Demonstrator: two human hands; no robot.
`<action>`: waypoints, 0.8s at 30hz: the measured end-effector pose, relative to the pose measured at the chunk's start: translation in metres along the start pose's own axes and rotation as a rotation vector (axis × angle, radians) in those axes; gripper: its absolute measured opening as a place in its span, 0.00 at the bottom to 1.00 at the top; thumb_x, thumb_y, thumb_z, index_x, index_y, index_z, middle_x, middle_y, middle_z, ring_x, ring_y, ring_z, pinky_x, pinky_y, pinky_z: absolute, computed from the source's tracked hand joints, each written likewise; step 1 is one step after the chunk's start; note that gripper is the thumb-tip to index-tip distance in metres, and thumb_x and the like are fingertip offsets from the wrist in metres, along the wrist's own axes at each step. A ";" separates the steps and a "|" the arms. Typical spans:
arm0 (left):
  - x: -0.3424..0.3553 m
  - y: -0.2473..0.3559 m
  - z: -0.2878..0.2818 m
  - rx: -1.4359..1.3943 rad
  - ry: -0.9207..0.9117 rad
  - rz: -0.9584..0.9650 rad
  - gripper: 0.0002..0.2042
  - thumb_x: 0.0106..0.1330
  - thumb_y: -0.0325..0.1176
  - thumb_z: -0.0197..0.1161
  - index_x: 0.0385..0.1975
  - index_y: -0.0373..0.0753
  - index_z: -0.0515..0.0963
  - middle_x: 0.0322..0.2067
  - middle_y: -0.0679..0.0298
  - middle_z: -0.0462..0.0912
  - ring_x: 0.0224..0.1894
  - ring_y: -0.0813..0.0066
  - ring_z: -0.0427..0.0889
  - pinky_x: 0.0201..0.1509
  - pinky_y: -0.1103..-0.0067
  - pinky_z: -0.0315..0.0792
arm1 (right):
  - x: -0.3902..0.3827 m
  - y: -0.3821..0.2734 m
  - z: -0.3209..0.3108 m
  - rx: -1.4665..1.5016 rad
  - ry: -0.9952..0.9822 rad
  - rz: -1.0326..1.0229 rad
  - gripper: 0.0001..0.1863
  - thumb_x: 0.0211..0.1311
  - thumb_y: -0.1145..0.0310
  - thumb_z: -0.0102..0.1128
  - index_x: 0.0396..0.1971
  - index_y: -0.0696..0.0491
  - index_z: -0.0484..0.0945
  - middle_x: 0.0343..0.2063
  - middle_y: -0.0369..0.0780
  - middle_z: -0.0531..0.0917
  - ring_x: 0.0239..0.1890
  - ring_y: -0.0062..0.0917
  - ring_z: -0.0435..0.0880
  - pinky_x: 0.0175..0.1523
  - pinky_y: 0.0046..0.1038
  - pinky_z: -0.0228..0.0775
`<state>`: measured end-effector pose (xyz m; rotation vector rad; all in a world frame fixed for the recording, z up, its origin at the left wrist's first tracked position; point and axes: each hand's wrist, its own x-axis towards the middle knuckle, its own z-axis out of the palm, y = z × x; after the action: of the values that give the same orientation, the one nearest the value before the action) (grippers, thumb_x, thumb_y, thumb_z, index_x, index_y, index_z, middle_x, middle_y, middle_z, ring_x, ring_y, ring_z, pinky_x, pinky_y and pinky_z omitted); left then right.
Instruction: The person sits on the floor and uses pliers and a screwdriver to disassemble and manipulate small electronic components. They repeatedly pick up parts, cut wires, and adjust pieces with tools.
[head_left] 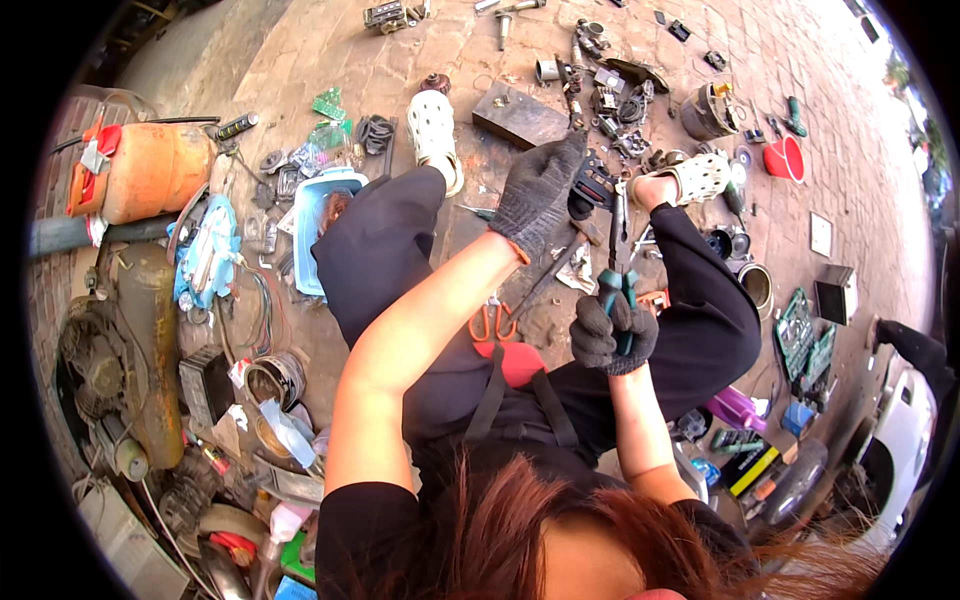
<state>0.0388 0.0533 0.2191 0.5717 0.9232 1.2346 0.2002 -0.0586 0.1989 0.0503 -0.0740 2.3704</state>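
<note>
My right hand [612, 335], in a dark knitted glove, is closed round the green handles of a pair of pliers [618, 278]. The pliers' grey jaws point away from me, beside a small black part with metallic bands [593, 186]. My left hand [538, 192], gloved too, is curled against that part and appears to grip it; its fingertips are mostly hidden. Just beyond lies a dark metal block [518, 116] on the brick ground. Between my legs lie orange-handled scissors [492, 322] and a dark rod [548, 275].
A blue basin [308, 240] stands by my left leg. Left of it are an orange gas cylinder [160, 172] and a dirty compressor [130, 350]. Ahead are scattered metal parts, a bucket [708, 112] and a red cup [784, 158]. Green circuit boards [803, 335] lie to the right.
</note>
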 end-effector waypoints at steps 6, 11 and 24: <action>0.004 -0.007 0.002 0.135 0.122 0.055 0.16 0.67 0.46 0.55 0.30 0.38 0.76 0.21 0.69 0.78 0.17 0.84 0.74 0.17 0.86 0.66 | -0.008 -0.011 -0.008 -0.131 0.115 0.076 0.12 0.50 0.67 0.61 0.32 0.51 0.68 0.26 0.44 0.68 0.23 0.28 0.67 0.23 0.27 0.58; 0.010 -0.002 0.001 0.078 0.043 -0.059 0.15 0.67 0.46 0.55 0.31 0.39 0.75 0.22 0.68 0.78 0.21 0.81 0.78 0.24 0.82 0.74 | -0.007 -0.016 -0.001 -0.223 0.153 0.074 0.22 0.49 0.67 0.63 0.45 0.51 0.67 0.27 0.46 0.70 0.23 0.30 0.69 0.24 0.29 0.60; -0.004 0.023 0.003 0.041 -0.195 -0.509 0.13 0.66 0.47 0.55 0.26 0.45 0.71 0.16 0.72 0.70 0.14 0.82 0.69 0.14 0.85 0.59 | -0.008 -0.044 0.034 -0.878 0.223 0.206 0.21 0.50 0.64 0.62 0.42 0.58 0.69 0.25 0.44 0.74 0.23 0.26 0.73 0.26 0.25 0.63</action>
<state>0.0293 0.0560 0.2402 0.4429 0.8611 0.6910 0.2369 -0.0350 0.2338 -0.6627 -1.0305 2.3228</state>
